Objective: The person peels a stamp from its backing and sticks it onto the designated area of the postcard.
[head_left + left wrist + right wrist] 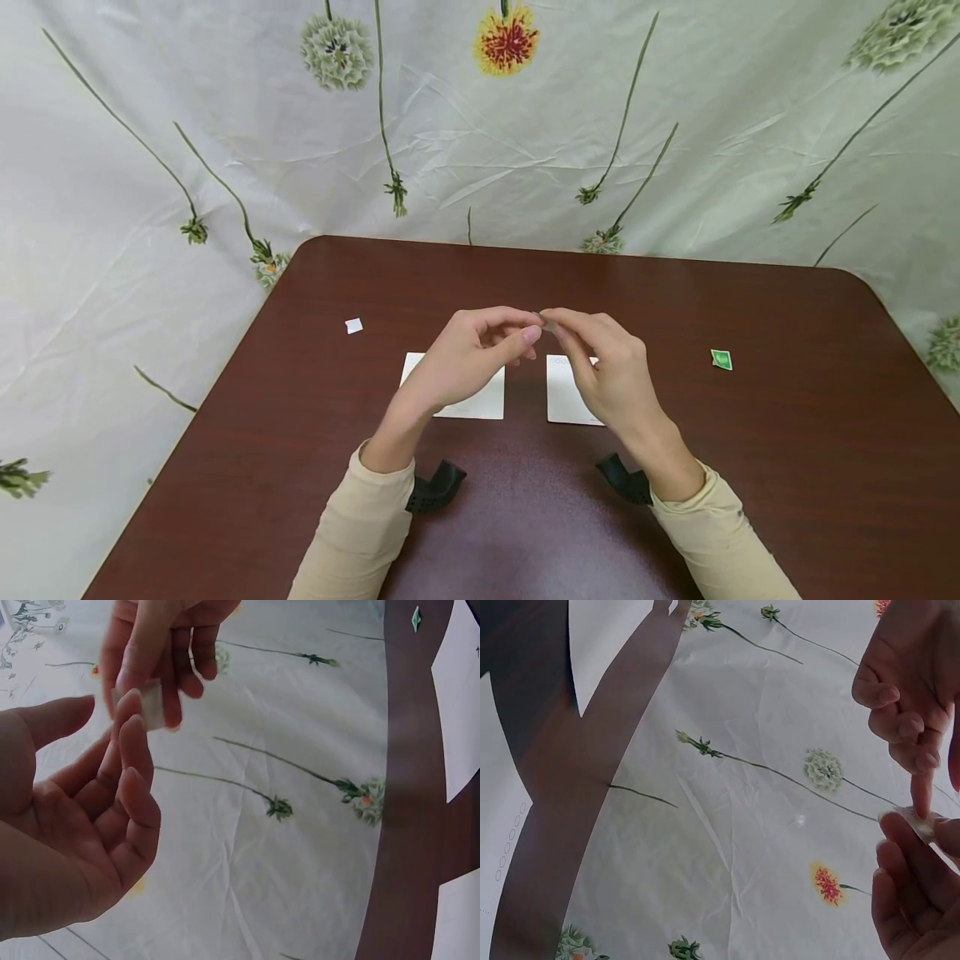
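Observation:
A small, pale, translucent square piece (152, 703) is pinched between thumb and fingers of my right hand (611, 371), raised above the table. From the left, my left hand (461, 358) reaches over with its index fingertip touching the piece. Its thumb stands apart from the fingers in the left wrist view, and the other fingers are loosely bent. In the right wrist view the piece (921, 823) lies at the meeting of both hands, partly covered by fingers. Below the hands, two white sheets (480, 400) (564, 398) lie side by side on the table.
On the dark red-brown table (810, 450), a small white square (354, 326) lies at the left and a small green square with a pale border (722, 359) at the right. A flower-print cloth (525, 125) hangs behind. Black curved mounts (438, 486) (626, 481) sit at the wrists.

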The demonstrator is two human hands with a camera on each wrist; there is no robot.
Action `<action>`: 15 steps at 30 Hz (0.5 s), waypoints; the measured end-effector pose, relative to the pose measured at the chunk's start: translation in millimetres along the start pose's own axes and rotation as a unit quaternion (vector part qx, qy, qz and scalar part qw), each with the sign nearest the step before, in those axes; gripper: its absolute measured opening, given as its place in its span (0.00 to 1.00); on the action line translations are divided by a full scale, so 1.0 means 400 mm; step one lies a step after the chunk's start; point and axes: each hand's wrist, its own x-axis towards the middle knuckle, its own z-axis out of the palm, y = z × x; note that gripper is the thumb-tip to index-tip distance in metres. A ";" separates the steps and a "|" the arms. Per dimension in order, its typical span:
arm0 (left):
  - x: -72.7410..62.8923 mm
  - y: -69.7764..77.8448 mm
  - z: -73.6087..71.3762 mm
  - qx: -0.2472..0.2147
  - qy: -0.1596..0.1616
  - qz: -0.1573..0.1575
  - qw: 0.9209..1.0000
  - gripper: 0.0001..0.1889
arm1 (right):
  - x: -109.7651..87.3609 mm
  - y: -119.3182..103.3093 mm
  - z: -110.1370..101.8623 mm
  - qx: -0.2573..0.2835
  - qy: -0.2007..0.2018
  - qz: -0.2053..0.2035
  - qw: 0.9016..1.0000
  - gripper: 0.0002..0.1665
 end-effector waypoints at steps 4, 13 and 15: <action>0.004 -0.002 0.018 -0.022 0.041 0.009 0.999 0.12 | 0.006 -0.004 0.005 0.000 0.042 -0.016 0.999 0.11; 0.014 -0.003 0.055 -0.070 0.108 0.036 0.991 0.11 | 0.007 -0.007 0.016 0.039 0.083 -0.022 0.996 0.15; 0.014 -0.003 0.057 -0.082 0.113 0.028 0.990 0.11 | 0.007 -0.006 0.017 0.029 0.087 -0.033 0.995 0.17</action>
